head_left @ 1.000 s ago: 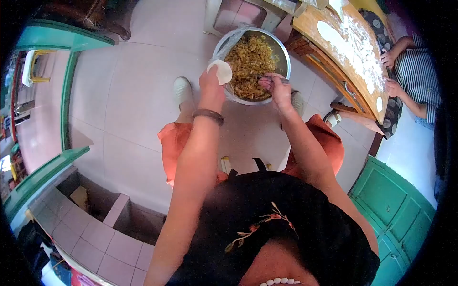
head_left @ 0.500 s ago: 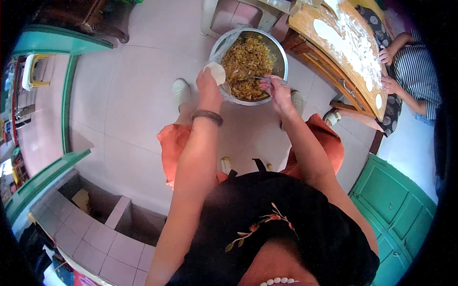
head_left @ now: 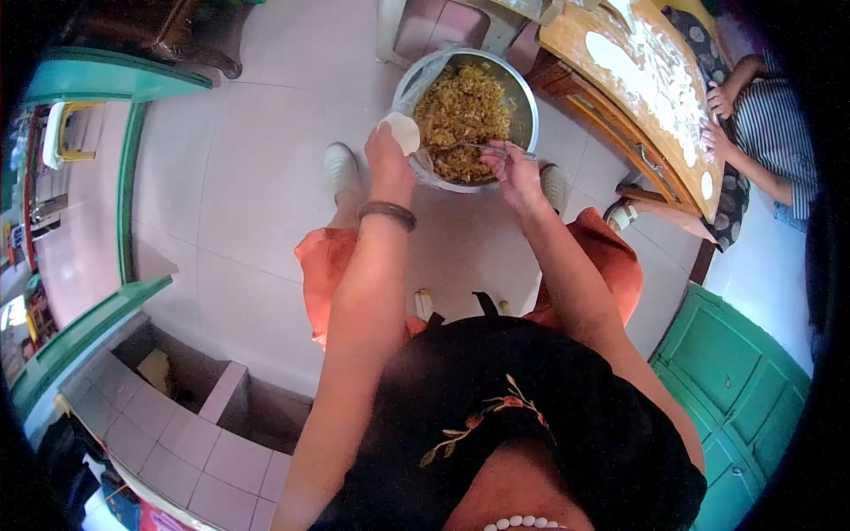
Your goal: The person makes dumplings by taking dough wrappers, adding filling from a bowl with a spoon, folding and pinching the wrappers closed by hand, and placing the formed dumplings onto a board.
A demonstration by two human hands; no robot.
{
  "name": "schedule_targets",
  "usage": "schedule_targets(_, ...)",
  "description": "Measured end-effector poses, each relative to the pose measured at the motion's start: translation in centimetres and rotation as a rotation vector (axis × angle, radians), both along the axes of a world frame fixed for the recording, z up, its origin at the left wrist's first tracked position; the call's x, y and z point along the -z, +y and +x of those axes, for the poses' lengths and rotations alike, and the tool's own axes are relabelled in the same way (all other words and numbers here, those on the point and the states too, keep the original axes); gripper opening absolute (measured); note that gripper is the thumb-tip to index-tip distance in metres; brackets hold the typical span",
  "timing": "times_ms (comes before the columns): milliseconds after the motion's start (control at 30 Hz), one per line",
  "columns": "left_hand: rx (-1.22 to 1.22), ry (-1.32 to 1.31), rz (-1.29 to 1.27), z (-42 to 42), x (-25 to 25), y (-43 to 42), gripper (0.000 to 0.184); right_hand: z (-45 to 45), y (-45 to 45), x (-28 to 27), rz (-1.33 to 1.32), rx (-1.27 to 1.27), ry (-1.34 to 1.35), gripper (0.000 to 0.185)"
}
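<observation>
A round white dough wrapper [head_left: 404, 134] lies in my left hand [head_left: 387, 161], its fingers closed on the near edge. My right hand [head_left: 514, 173] grips the handle of a metal spoon [head_left: 498, 150], whose head is down in the brownish chopped filling [head_left: 465, 104]. That filling sits in a wide steel bowl [head_left: 524, 97] between my feet, with clear plastic film [head_left: 418, 80] along the bowl's left rim. The wrapper is at the left rim, beside the filling.
To the right stands a wooden table [head_left: 567, 44], its top floury, with flattened dough [head_left: 611, 55] and a small dough round [head_left: 707, 185]. Another person's hands [head_left: 719, 133] rest at its far edge. A pale plastic stool [head_left: 390, 31] stands behind the bowl; a green cabinet [head_left: 726, 372] is at lower right.
The spoon head has dipped lower into the filling near the bowl's middle. My left hand still holds the wrapper in nearly the same place. The other person's hands have shifted slightly.
</observation>
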State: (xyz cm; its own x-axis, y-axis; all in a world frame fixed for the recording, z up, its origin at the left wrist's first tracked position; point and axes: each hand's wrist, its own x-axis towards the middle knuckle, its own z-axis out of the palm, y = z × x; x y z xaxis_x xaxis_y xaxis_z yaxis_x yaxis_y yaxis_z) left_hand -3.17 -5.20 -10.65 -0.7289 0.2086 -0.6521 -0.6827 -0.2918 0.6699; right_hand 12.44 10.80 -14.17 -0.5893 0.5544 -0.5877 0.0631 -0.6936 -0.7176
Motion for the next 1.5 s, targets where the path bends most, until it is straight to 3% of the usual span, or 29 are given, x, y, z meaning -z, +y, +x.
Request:
schedule_targets(133, 0.024, 0.028, 0.039, 0.3, -0.3, 0.1, 0.034, 1.1, 1.1, -0.2, -0.095, 0.014, 0.104, 0.029)
schedule_targets(333, 0.016, 0.004, 0.075, 0.6, 0.4, 1.0, 0.032, 1.1, 1.4, -4.7, 0.005, 0.02, 0.209, 0.029)
schedule_targets(433, 0.102, -0.081, 0.198, 0.8, 0.6, 1.9, 0.038, 0.6, 0.7, -8.7, 0.243, -0.044, 0.201, 0.03)
schedule_targets(533, 0.141, -0.132, 0.502, 1.7, -0.6, 2.7, 0.038, 0.3, -0.1, -10.8, 0.513, -0.152, 0.145, 0.028)
schedule_targets(633, 0.164, -0.179, 0.582, 1.2, -2.5, 3.7, 0.034, 0.1, -1.4, -13.0, 0.687, -0.238, 0.144, 0.021)
schedule_targets(833, 0.201, -0.17, 0.523, 0.2, -5.8, 4.1, 0.037, 0.5, -1.7, -14.5, 1.387, -0.412, 0.279, 0.02)
schedule_targets(933, 0.224, -0.137, 0.518, 0.4, -6.8, 4.3, 0.036, 0.5, -1.1, -14.5, 1.386, -0.407, 0.275, 0.022)
schedule_targets(1033, 0.265, -0.134, 0.572, 0.5, -6.9, 4.7, 0.036, 0.4, -0.2, -14.7, 1.557, -0.435, 0.28, 0.022)
schedule_targets(1100, 0.255, -0.153, 0.573, 0.4, -7.3, 4.8, 0.035, 1.5, -0.2, -14.0, 1.479, -0.578, 0.218, 0.022)
schedule_targets(1233, 0.223, -0.179, 0.636, -0.2, -8.6, 4.9, 0.034, 1.6, 0.3, -13.1, 1.573, -0.742, 0.221, 0.028)
schedule_targets(1333, 0.227, -0.141, 0.582, -0.6, -9.6, 4.9, 0.034, 1.4, 1.2, -11.6, 1.867, -0.735, 0.287, 0.037)
schedule_targets(1500, 0.249, -0.119, 0.574, -0.9, -9.3, 5.1, 0.034, 1.5, 1.3, -11.2, 1.846, -0.693, 0.334, 0.045)
